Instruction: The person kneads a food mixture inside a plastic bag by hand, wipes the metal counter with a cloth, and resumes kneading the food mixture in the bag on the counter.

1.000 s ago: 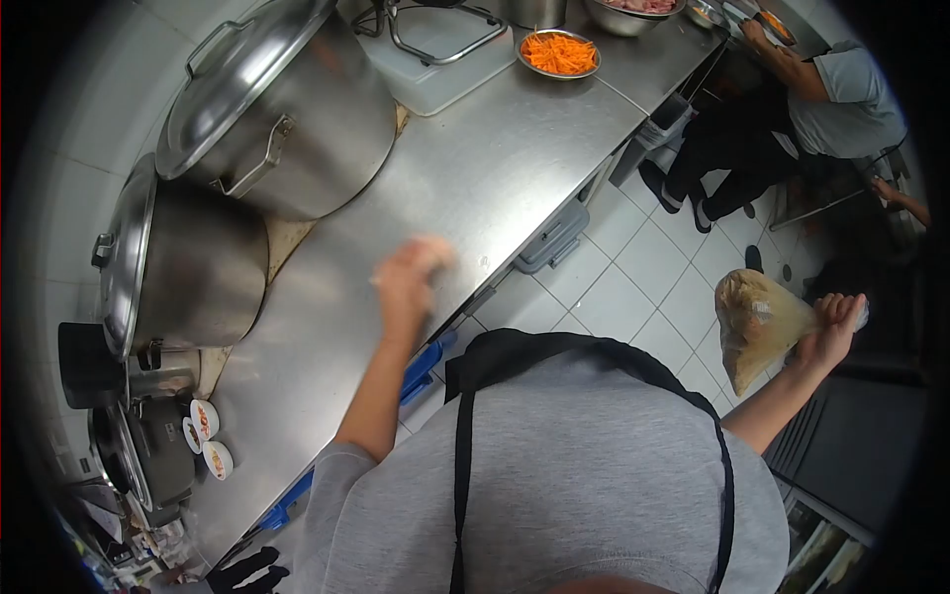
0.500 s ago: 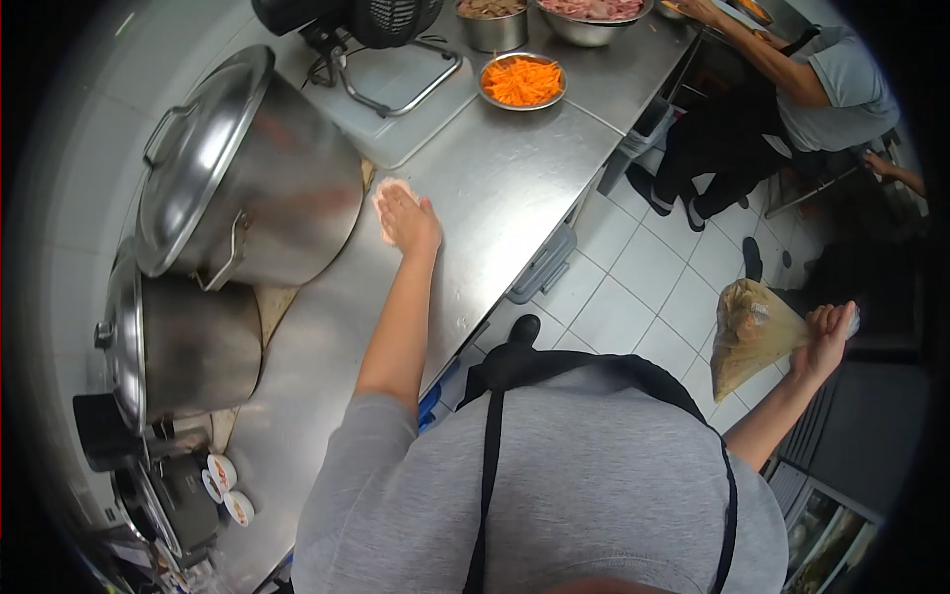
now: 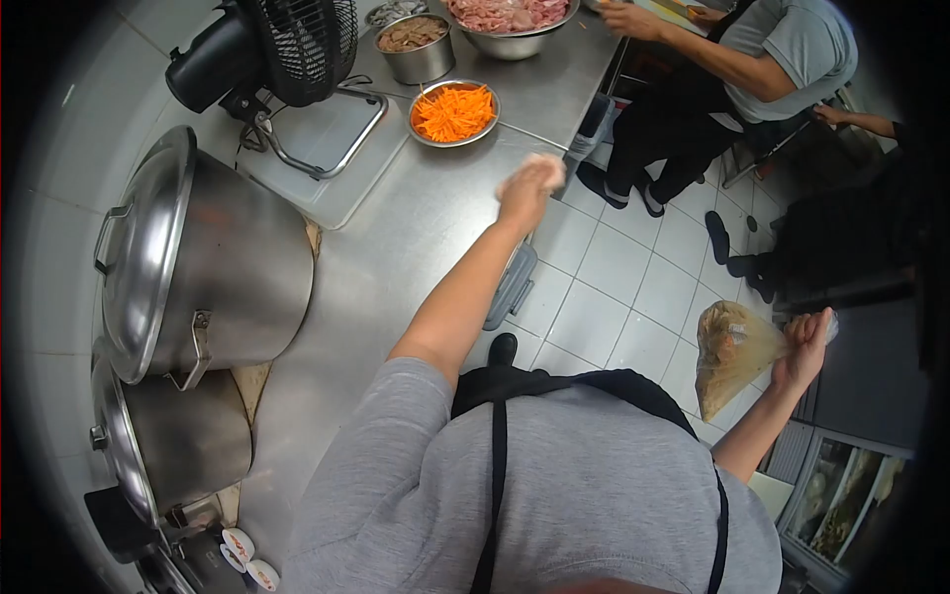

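Observation:
My left hand (image 3: 527, 198) is closed on a pale pinkish cloth (image 3: 546, 170), over the front edge of the steel counter (image 3: 381, 287). Motion smears the hand and cloth a little, and I cannot tell whether the cloth touches the metal. Off to the right, above the floor, my right hand (image 3: 804, 348) grips the gathered neck of a clear plastic bag (image 3: 734, 348). Brownish, cloudy contents fill the bag, and their kind is unclear. Closest to my left hand on the counter stands a steel bowl of shredded carrot (image 3: 453, 113).
Two large lidded pots (image 3: 233, 252) line the wall side. A black fan (image 3: 297, 49) stands on a translucent lid or board (image 3: 341, 198). Farther back are a pot of meat (image 3: 416, 49) and a bowl of raw meat (image 3: 510, 30). A co-worker (image 3: 762, 69) works at the counter's far end.
My left hand has swept the cloth from beside the large pot across to the counter's front edge. The view has shifted; my right hand still holds the bag.

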The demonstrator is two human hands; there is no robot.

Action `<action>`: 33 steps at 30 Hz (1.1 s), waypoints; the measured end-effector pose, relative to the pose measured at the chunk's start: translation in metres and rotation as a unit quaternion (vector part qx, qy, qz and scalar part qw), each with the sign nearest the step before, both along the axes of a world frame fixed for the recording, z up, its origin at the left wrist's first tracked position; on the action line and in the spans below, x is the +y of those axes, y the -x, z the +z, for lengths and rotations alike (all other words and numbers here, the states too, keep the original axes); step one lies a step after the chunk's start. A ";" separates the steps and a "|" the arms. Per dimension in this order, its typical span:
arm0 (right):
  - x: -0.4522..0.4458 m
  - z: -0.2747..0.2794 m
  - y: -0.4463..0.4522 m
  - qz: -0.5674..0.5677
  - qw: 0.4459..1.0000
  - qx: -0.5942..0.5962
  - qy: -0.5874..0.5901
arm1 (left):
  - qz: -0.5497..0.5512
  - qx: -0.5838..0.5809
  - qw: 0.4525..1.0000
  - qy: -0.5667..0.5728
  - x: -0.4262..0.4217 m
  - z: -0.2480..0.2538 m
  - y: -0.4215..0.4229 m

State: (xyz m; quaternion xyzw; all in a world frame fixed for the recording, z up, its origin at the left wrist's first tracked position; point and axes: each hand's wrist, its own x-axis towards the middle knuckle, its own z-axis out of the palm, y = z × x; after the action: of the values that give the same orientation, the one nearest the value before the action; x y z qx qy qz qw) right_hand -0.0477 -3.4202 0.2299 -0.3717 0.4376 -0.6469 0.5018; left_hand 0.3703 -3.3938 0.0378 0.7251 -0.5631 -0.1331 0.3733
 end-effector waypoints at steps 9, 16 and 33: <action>-0.001 -0.011 0.019 0.033 0.999 -0.036 0.005 | 0.080 0.106 0.965 0.227 0.169 0.061 -0.028; -0.004 -0.028 0.026 0.109 0.992 -0.056 0.021 | 0.475 -0.220 0.851 0.054 0.287 -0.011 -0.068; 0.020 -0.031 0.056 0.124 0.989 -0.075 0.019 | 0.107 0.358 0.892 0.253 0.288 0.067 -0.006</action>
State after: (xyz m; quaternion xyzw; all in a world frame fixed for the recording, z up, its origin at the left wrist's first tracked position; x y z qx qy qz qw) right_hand -0.1033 -3.4006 0.1990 -0.3827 0.3372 -0.6138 0.6026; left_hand 0.3758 -3.1055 0.1047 0.5653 -0.3249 -0.1962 0.7324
